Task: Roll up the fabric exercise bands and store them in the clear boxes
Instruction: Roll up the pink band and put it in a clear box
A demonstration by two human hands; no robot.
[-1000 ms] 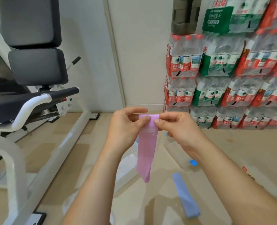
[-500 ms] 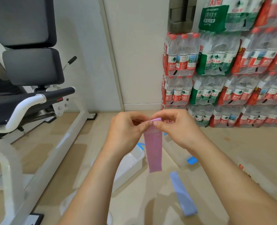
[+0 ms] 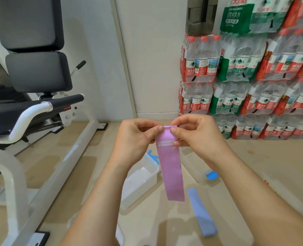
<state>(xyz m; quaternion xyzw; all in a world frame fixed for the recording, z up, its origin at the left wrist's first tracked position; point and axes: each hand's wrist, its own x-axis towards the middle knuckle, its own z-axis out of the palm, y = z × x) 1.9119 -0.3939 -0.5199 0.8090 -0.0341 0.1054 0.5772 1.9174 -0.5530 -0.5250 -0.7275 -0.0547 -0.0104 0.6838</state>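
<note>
My left hand (image 3: 136,137) and right hand (image 3: 198,135) pinch the pink band (image 3: 171,167) by its top edge; it hangs above 2 clear boxes (image 3: 142,181). A blue band (image 3: 201,213) lies near right on the floor.

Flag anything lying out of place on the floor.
A blue band lies loose and unrolled on the floor, outside the clear boxes. The pink band hangs from both hands, its top edge pinched.

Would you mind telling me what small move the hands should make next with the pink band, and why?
Probably roll the top edge downward: both hands pinch the pink band at its top, where only a small fold shows, and the rest hangs flat and unrolled.
</note>
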